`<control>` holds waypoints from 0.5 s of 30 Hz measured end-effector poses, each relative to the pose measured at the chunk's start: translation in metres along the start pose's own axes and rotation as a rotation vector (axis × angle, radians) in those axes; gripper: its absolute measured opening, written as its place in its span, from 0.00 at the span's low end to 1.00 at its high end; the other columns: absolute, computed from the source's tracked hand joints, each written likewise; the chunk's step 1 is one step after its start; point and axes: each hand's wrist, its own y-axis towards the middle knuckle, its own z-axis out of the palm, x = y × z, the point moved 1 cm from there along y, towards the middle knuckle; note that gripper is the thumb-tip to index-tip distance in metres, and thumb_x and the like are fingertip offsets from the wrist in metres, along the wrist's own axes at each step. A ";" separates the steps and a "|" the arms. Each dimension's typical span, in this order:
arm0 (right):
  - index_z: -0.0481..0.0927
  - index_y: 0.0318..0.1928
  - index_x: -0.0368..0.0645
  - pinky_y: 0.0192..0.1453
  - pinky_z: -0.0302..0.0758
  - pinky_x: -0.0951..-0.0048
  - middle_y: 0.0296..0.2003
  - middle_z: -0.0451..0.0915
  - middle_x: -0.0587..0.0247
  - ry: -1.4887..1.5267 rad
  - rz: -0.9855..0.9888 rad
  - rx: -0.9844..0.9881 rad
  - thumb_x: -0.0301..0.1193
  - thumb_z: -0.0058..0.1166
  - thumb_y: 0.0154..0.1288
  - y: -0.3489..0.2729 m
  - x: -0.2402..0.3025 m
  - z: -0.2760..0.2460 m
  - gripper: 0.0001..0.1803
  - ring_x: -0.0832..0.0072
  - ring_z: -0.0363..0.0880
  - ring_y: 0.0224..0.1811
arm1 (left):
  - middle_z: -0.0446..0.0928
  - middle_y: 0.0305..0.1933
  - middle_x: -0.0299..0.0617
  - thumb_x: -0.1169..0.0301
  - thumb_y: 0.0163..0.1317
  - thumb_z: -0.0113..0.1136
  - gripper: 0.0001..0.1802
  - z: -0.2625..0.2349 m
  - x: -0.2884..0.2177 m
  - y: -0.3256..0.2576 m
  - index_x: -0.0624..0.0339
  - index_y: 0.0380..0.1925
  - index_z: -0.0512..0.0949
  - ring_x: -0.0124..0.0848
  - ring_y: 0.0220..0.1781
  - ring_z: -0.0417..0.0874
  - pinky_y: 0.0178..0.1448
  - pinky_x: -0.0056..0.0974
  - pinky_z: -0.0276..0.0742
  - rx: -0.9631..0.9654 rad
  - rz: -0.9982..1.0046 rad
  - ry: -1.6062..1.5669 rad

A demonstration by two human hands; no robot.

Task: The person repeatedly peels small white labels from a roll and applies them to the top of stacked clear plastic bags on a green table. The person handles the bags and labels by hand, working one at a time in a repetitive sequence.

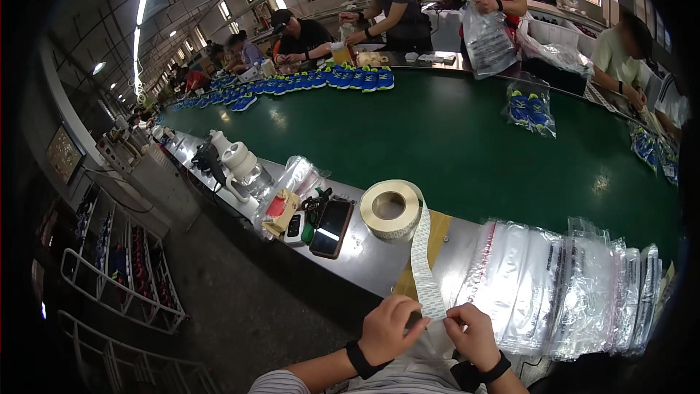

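Note:
A roll of white labels (370,213) lies on the metal table edge, and its strip of labels (421,266) runs down toward me. My left hand (392,330) is closed, with thumb and fingers pinching the strip's loose end. At the right corner of that end, my right hand (472,335) is closed in a pinch of thumb and forefinger. Whether a single label has come off between the fingers is too small to tell. Just right of my right hand lie overlapping stacks of clear plastic bags (510,277).
Beyond the table runs a green conveyor belt (313,131) with rows of blue shoes (292,82) and a bagged pair (530,111). A phone (332,228), a white device (295,228) and a water jug (244,168) stand left. Co-workers line the far side; one holds a plastic bag (488,44).

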 end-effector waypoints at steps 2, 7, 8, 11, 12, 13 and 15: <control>0.79 0.35 0.38 0.31 0.72 0.77 0.28 0.77 0.61 0.090 -0.033 0.049 0.22 0.58 0.58 0.002 0.008 0.003 0.04 0.74 0.77 0.26 | 0.77 0.36 0.45 0.68 0.57 0.62 0.12 0.013 0.001 -0.003 0.61 0.38 0.75 0.37 0.31 0.79 0.33 0.34 0.75 0.053 0.054 -0.132; 0.79 0.35 0.37 0.31 0.72 0.76 0.27 0.76 0.59 0.194 -0.034 -0.004 0.22 0.59 0.57 0.005 0.011 0.007 0.05 0.73 0.76 0.27 | 0.79 0.38 0.39 0.70 0.63 0.59 0.10 0.025 -0.001 -0.005 0.65 0.40 0.77 0.23 0.31 0.78 0.36 0.27 0.73 0.234 -0.405 -0.594; 0.79 0.34 0.37 0.31 0.73 0.76 0.27 0.76 0.59 0.195 -0.018 0.004 0.22 0.58 0.57 0.005 0.008 0.006 0.04 0.73 0.76 0.27 | 0.79 0.38 0.38 0.70 0.63 0.58 0.10 0.025 0.003 -0.004 0.66 0.40 0.77 0.22 0.31 0.77 0.36 0.27 0.73 0.269 -0.424 -0.623; 0.78 0.34 0.36 0.32 0.73 0.75 0.28 0.76 0.59 0.201 0.061 0.001 0.22 0.58 0.58 0.000 -0.001 0.002 0.04 0.73 0.77 0.27 | 0.79 0.36 0.38 0.72 0.64 0.57 0.08 0.022 0.020 0.009 0.67 0.38 0.78 0.20 0.31 0.77 0.36 0.26 0.72 0.277 -0.453 -0.710; 0.78 0.33 0.36 0.32 0.73 0.75 0.28 0.76 0.59 0.202 0.108 -0.012 0.22 0.58 0.58 -0.004 -0.008 -0.004 0.03 0.73 0.77 0.27 | 0.78 0.33 0.38 0.72 0.64 0.56 0.08 0.022 0.021 0.014 0.67 0.37 0.78 0.21 0.30 0.76 0.35 0.27 0.72 0.210 -0.448 -0.741; 0.78 0.33 0.36 0.32 0.73 0.74 0.28 0.76 0.58 0.207 0.169 -0.029 0.22 0.58 0.58 -0.011 -0.012 -0.009 0.03 0.73 0.77 0.27 | 0.77 0.31 0.38 0.72 0.65 0.55 0.08 0.023 0.022 0.018 0.67 0.36 0.78 0.22 0.29 0.76 0.34 0.28 0.72 0.155 -0.453 -0.772; 0.78 0.34 0.37 0.35 0.73 0.71 0.29 0.76 0.57 0.060 0.164 0.099 0.27 0.57 0.61 -0.013 -0.012 -0.023 0.06 0.67 0.77 0.29 | 0.78 0.33 0.41 0.74 0.63 0.55 0.07 0.015 0.016 0.036 0.66 0.37 0.79 0.27 0.31 0.79 0.37 0.30 0.73 0.030 -0.208 -0.589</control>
